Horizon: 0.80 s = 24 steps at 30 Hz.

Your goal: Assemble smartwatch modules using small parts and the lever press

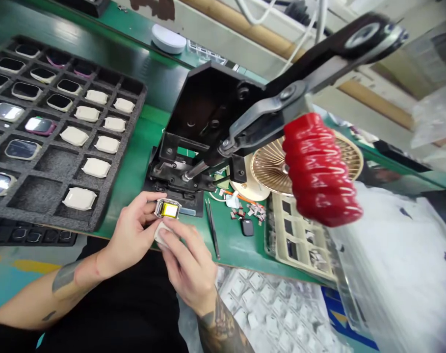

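Observation:
Between the thumb and fingers of my left hand [129, 228] sits a smartwatch case [168, 209], its inside facing up with a yellow-edged pale part showing. Just below it, my right hand [189, 257] grips a pale cream watch cover [162, 234] at the fingertips. The cover is close against the case; whether they are joined I cannot tell. Both hands are over the front edge of the green bench, right before the base of a black toggle press [193, 171] with a red ribbed handle [320, 169].
A dark foam tray [66, 215] of watch screens and cream covers lies at left. Right of my hands are black tweezers [212, 228], a small black square part [247, 227] and scattered small parts. A fan [269, 169] and a cream compartment box [300, 240] stand farther right.

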Available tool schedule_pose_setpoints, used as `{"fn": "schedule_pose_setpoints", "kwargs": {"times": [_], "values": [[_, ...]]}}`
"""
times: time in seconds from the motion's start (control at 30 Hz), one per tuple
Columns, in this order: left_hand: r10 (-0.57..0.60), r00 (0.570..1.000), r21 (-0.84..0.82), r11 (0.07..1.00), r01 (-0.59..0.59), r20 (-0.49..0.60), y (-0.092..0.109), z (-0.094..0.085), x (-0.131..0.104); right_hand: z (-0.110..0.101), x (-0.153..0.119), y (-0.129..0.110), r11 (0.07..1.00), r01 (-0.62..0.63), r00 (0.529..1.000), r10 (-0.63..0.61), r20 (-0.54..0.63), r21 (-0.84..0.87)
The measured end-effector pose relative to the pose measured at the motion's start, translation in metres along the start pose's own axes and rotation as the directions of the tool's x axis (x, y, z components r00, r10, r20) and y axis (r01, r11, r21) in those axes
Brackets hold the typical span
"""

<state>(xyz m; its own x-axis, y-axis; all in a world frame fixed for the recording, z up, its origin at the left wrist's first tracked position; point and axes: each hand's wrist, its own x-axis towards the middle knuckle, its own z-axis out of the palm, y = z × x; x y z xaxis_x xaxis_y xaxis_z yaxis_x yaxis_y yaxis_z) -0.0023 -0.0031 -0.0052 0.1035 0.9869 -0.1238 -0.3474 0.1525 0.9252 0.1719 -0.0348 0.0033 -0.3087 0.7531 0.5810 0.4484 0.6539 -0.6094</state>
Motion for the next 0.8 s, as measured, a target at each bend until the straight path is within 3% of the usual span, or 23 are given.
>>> {"fn": "schedule_pose_setpoints", "kwargs": {"times": [0.17, 0.3, 0.47, 0.63, 0.8], "values": [[0.007, 1.000, -0.030, 1.000, -0.008, -0.012, 0.001, 0.002, 0.000, 0.003, -0.005, -0.001, 0.999, -0.036, 0.999, 0.036, 0.012, 0.001], [0.011, 1.000, -0.008, 1.000, -0.011, -0.015, 0.000, 0.002, 0.000, 0.003, -0.009, -0.005, 0.988, -0.131, 0.988, 0.137, -0.072, 0.080], [0.029, 0.985, 0.094, 0.994, -0.046, 0.171, 0.004, -0.006, -0.003, -0.010, 0.006, 0.006, 0.969, -0.193, 0.954, 0.222, -0.203, 0.154], [0.048, 0.963, 0.101, 0.992, -0.077, 0.266, 0.008, -0.012, -0.004, -0.009, 0.026, 0.019, 0.974, -0.168, 0.975, 0.187, -0.118, 0.150], [0.047, 0.976, 0.107, 0.992, -0.072, 0.214, 0.005, -0.011, -0.001, 0.001, 0.027, 0.018, 0.973, -0.177, 0.976, 0.193, -0.096, 0.150]]}}
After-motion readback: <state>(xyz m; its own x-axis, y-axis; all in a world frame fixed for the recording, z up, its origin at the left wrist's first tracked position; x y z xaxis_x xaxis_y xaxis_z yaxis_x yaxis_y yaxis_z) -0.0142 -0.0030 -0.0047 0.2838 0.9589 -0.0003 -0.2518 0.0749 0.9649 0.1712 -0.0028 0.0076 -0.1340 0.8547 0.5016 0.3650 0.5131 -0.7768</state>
